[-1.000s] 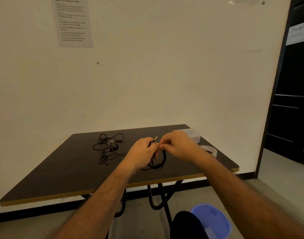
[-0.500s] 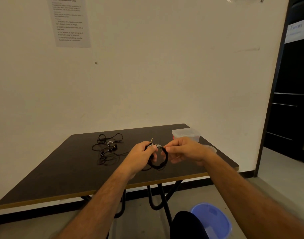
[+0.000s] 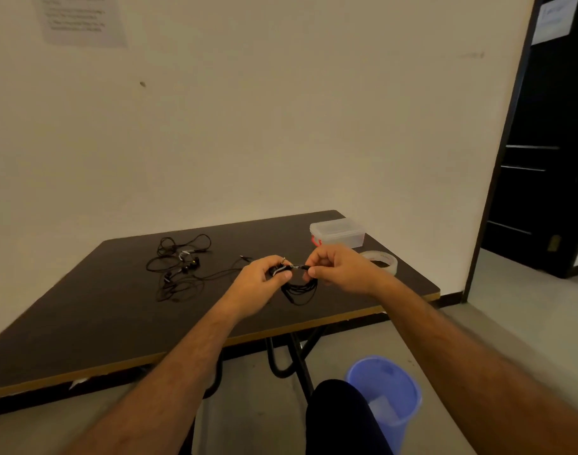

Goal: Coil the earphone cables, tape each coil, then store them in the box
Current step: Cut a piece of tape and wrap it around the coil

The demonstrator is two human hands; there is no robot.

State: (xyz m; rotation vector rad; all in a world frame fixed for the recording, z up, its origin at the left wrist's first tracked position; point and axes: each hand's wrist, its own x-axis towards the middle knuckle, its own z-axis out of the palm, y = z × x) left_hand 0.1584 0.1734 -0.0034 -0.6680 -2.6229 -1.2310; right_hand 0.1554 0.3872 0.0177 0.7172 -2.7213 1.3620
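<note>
While the wall notice (image 3: 84, 21) blurs unreadable, both hands (image 3: 259, 279) pinch the coiled cable (image 3: 299, 290)

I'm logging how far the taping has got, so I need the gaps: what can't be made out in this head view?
- Coiled earphone cable: its top is hidden by the left hand and right hand; tape on it too small to confirm.
- Plastic box: lid on, contents unreadable.
- Tape roll: partly behind the right wrist.
- Wall notice: blurred, cut by the top edge.
</note>
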